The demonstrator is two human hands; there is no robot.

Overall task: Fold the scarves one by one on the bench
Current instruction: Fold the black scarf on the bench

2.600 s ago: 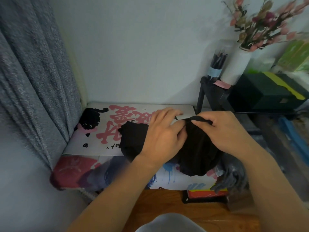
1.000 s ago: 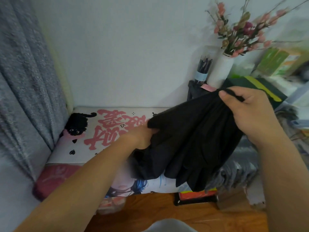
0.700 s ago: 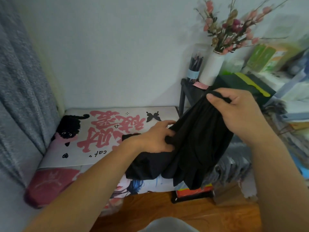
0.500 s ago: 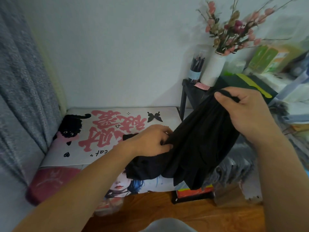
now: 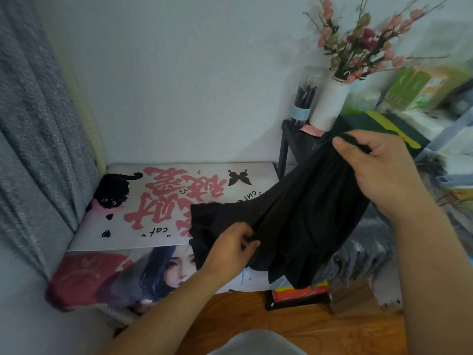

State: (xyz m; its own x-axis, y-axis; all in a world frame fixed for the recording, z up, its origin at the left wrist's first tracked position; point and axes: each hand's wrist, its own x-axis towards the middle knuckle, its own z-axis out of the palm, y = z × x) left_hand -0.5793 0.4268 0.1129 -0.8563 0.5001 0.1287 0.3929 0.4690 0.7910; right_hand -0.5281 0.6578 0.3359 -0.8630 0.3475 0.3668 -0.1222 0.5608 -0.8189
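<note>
Head view: right hand (image 5: 381, 172) pinches the top edge of a black scarf (image 5: 302, 216), raised above the bench (image 5: 158, 201). Left hand (image 5: 230, 247) grips a bunched fold lower down. Scarf's lower end rests on the bench's printed cover, hiding part of it. Grey fabric (image 5: 358, 260) beside the bench is blurred, identity unclear.

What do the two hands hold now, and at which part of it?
Both hold the black scarf. The right hand pinches its raised upper edge; the left hand has its grip on a bunched fold lower down, over the bench.
</note>
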